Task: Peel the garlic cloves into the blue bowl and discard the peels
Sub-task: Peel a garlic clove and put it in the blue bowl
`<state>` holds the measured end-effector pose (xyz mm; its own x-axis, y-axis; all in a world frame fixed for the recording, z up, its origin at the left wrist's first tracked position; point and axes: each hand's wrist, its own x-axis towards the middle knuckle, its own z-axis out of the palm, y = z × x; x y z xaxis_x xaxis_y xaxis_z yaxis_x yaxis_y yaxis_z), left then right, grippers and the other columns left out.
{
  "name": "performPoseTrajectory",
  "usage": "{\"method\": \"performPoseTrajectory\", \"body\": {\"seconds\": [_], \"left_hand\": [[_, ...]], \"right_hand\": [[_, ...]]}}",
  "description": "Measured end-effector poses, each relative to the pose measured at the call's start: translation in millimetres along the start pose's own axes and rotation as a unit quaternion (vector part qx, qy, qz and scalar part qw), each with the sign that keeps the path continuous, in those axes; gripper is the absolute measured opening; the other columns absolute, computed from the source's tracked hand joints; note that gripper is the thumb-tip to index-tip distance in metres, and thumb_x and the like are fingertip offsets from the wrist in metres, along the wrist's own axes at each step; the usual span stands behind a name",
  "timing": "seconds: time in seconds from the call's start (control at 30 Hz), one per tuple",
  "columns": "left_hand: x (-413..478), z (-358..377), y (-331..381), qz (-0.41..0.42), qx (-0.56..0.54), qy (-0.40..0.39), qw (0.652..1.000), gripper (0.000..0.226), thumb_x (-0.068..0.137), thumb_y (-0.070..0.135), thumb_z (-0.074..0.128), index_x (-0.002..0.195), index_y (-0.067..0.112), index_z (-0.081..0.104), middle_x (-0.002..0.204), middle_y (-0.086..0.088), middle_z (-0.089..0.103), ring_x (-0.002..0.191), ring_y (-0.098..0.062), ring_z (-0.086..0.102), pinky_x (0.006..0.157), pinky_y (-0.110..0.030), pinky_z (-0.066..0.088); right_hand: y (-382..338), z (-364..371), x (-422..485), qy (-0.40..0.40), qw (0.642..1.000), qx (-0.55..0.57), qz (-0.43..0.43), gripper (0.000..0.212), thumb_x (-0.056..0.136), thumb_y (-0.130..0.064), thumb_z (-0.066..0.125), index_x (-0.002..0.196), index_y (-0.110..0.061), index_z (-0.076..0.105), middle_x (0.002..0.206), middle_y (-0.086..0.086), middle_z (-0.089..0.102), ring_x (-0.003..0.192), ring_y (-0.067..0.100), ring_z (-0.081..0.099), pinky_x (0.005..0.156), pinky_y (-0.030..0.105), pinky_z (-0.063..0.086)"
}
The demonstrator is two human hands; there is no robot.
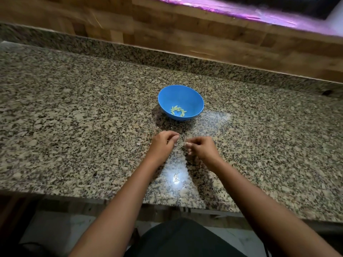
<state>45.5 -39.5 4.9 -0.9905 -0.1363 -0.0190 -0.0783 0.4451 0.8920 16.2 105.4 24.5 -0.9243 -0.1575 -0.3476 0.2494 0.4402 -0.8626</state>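
Blue bowl (181, 97) upright on counter (peeled garlic cloves (178, 110) inside).

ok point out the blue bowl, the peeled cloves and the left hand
blue bowl (168, 93): head view, on the bare inner wall near the far-left rim.
peeled garlic cloves (178, 110): head view, on the middle of the pile in the bowl's bottom.
left hand (163, 143): head view, on the back of the hand.

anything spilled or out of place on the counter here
Nothing stands out. The blue bowl sits upright on the granite counter with the peeled cloves inside; none lie outside it. Both hands hover just before it.
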Motion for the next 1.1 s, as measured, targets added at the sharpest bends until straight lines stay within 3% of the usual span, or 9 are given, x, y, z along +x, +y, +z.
{"method": "performPoseTrajectory", "body": {"seconds": [0.2,0.47,0.6,0.67,0.73,0.83,0.93,1.03,1.1], "left_hand": [[-2,6,10,-0.003,0.011,-0.083,0.997,0.023,0.099,0.034,0.040,0.096,0.014,0.050,0.079,0.000,0.057,0.069,-0.014,0.050,0.057,-0.030,0.036],[-4,5,19,0.024,-0.071,-0.091,0.993,0.024,0.100,0.026,0.040,0.077,0.021,0.043,0.066,0.006,0.044,0.059,-0.008,0.038,0.055,-0.027,0.031],[-4,8,29,-0.027,-0.123,-0.098,0.987,0.019,0.100,0.027,0.040,0.094,0.017,0.056,0.081,-0.014,0.059,0.076,-0.024,0.057,0.066,-0.039,0.044],[0,10,31,-0.077,-0.117,-0.103,0.985,0.032,0.100,0.025,0.041,0.119,0.004,0.053,0.115,-0.033,0.055,0.108,-0.046,0.052,0.089,-0.054,0.044],[3,13,29,-0.075,-0.128,-0.101,0.984,0.029,0.100,0.024,0.040,0.114,0.002,0.054,0.108,-0.030,0.058,0.096,-0.039,0.059,0.082,-0.046,0.049],[0,18,23,-0.028,-0.177,-0.075,0.981,0.020,0.100,0.015,0.039,0.087,0.008,0.052,0.068,0.000,0.046,0.059,-0.008,0.041,0.053,-0.017,0.035],[-1,22,16,0.008,-0.186,-0.071,0.980,0.026,0.100,0.012,0.041,0.074,0.016,0.047,0.069,0.001,0.046,0.065,-0.012,0.041,0.062,-0.027,0.037],[4,22,21,-0.042,-0.158,-0.087,0.983,0.017,0.100,0.019,0.041,0.096,0.020,0.058,0.080,0.004,0.053,0.074,-0.011,0.049,0.068,-0.029,0.042],[7,20,25,-0.123,-0.171,-0.137,0.968,0.021,0.101,0.024,0.039,0.089,0.020,0.055,0.068,0.005,0.046,0.059,-0.008,0.043,0.054,-0.025,0.037]], "right_hand": [[-12,-3,-15,-0.059,0.970,0.234,0.012,0.016,0.084,0.009,0.057,0.099,0.015,0.058,0.078,0.017,0.062,0.058,0.015,0.058,0.055,0.019,0.053],[-29,-16,-25,-0.166,0.973,0.158,0.029,0.017,0.096,-0.006,0.045,0.084,0.001,0.056,0.069,0.009,0.056,0.058,0.015,0.052,0.051,0.021,0.048],[-25,-7,-26,-0.009,0.989,-0.125,-0.072,0.015,0.095,-0.011,0.051,0.084,-0.004,0.059,0.077,0.008,0.060,0.068,0.017,0.054,0.057,0.027,0.045],[-19,-2,-25,0.071,0.920,-0.336,-0.188,0.012,0.091,-0.006,0.051,0.085,-0.002,0.060,0.084,0.009,0.062,0.076,0.019,0.055,0.067,0.034,0.049],[-15,1,-24,0.077,0.883,-0.394,-0.243,0.010,0.088,-0.001,0.050,0.082,-0.002,0.058,0.082,0.010,0.061,0.077,0.023,0.054,0.071,0.041,0.050],[-26,-7,-23,0.008,0.990,-0.112,-0.087,0.019,0.092,-0.005,0.049,0.075,-0.003,0.057,0.072,0.010,0.058,0.064,0.020,0.052,0.055,0.032,0.048],[-32,-10,-26,-0.092,0.984,0.146,0.044,0.023,0.095,-0.002,0.044,0.074,-0.003,0.055,0.065,0.009,0.051,0.055,0.015,0.047,0.046,0.021,0.041],[-26,-2,-29,0.001,1.000,-0.018,-0.015,0.022,0.094,-0.002,0.047,0.074,-0.009,0.054,0.071,0.005,0.053,0.059,0.013,0.050,0.046,0.018,0.042],[-16,2,-29,0.075,0.948,-0.279,-0.138,0.019,0.087,0.003,0.048,0.074,-0.011,0.051,0.075,0.000,0.050,0.069,0.014,0.049,0.056,0.020,0.042]]}}
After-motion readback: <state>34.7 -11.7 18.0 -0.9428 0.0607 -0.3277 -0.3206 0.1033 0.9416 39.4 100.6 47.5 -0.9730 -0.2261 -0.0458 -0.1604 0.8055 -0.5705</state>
